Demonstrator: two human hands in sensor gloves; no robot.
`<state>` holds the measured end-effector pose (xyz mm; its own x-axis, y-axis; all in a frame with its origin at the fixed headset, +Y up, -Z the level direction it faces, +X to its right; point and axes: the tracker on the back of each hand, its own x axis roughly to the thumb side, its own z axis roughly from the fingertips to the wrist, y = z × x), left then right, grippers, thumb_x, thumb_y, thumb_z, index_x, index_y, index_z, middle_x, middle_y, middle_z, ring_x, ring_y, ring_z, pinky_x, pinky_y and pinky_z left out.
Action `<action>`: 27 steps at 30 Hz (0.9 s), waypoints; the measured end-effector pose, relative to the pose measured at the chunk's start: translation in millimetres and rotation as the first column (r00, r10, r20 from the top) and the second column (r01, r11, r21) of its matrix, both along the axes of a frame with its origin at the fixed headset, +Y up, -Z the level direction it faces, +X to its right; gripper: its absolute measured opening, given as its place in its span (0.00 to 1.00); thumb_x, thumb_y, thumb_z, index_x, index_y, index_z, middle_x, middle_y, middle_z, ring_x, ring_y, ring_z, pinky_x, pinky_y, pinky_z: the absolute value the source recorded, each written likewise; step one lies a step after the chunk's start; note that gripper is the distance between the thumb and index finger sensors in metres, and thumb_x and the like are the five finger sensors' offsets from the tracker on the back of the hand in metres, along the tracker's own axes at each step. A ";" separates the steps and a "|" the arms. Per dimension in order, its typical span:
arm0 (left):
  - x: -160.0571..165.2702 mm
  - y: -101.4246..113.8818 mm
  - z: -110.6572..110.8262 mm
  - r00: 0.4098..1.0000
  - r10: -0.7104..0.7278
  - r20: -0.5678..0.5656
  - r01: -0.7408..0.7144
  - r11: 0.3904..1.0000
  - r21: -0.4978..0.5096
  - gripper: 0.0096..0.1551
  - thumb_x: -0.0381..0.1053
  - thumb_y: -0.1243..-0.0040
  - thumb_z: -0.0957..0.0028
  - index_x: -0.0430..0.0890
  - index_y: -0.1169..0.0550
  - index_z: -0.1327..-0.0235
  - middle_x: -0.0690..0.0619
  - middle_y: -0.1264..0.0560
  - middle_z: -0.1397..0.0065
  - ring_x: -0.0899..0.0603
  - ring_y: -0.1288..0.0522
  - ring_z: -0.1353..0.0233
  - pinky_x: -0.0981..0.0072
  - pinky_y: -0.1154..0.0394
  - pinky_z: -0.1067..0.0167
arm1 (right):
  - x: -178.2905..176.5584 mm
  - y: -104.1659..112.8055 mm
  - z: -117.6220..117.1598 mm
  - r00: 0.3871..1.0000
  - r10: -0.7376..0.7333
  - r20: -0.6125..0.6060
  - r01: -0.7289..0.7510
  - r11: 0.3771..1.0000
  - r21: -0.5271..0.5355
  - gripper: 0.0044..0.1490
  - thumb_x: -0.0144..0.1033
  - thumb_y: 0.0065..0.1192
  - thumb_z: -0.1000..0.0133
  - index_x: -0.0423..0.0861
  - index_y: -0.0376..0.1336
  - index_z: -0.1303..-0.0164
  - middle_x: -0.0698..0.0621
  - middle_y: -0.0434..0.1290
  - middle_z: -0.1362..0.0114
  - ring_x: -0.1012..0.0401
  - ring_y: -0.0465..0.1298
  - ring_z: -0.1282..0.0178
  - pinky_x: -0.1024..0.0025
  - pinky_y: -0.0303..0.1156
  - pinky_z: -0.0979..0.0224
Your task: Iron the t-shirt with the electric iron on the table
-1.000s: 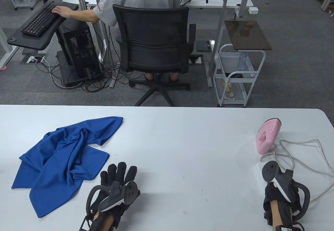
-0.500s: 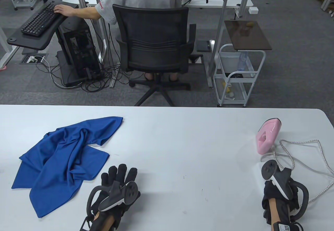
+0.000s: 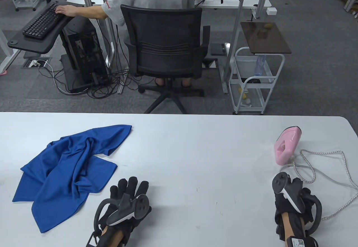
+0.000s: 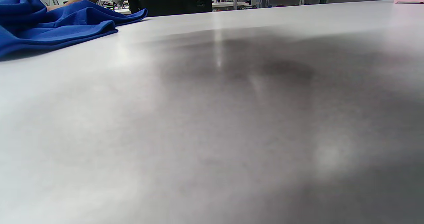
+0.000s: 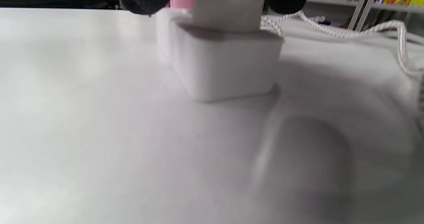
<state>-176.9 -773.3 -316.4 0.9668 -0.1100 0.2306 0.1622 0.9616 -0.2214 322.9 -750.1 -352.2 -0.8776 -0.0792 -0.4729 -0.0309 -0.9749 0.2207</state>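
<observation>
One white table (image 3: 195,152), grey carpet (image 3: 316,71) & desks behind.

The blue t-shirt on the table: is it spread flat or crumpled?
Crumpled. The blue t-shirt lies bunched on the table, with raised folds and overlapping layers across its middle.

I see a smooth white counter (image 3: 195,152) with a faint sheen that catches soft reflections. The blue shirt (image 3: 70,168) is thin, matt knit cloth, rumpled into soft folds. The iron (image 3: 286,146) looks like glossy pink plastic. Its cord (image 3: 345,168) is braided white fabric, rough in texture. My gloves' fingers (image 3: 128,187) are matt black cloth.
</observation>
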 end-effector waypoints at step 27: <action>-88.2 15.8 -15.9 0.939 0.150 -0.310 -0.137 0.989 0.063 0.51 0.69 0.56 0.49 0.50 0.54 0.17 0.39 0.53 0.13 0.24 0.49 0.18 0.29 0.48 0.27 | -35.0 19.8 5.6 0.989 0.014 -0.146 0.004 0.992 0.128 0.45 0.53 0.54 0.43 0.52 0.49 0.16 0.38 0.50 0.12 0.31 0.58 0.19 0.26 0.55 0.25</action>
<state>-265.1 -757.5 -332.3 0.9956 0.0321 -0.0884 -0.0492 0.9787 -0.1994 287.9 -730.4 -346.6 -0.9377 -0.0309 -0.3462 -0.0026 -0.9954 0.0958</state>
